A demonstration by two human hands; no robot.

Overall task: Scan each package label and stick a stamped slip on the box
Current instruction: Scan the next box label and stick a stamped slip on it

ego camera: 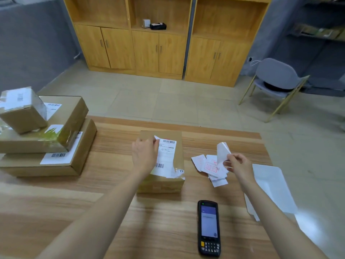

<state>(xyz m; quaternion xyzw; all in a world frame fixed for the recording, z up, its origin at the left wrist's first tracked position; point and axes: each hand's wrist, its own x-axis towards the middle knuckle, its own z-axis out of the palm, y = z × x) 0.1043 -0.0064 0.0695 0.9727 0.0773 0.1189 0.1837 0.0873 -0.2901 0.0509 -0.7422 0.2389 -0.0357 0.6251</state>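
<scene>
Your left hand (144, 154) pinches a small white slip (156, 138) on the brown cardboard box (162, 185) beneath it; your right hand (238, 163) pinches curled white paper (222, 152).

Brown cardboard boxes (162, 184): four. Black handheld scanner with keypad (208, 228): one. White paper slips stamped red (211, 167): several overlapping, exact number indeterminate. Grey padded chair (276, 79): one. Hands: two, left hand (144, 154) and right hand (238, 164).
</scene>
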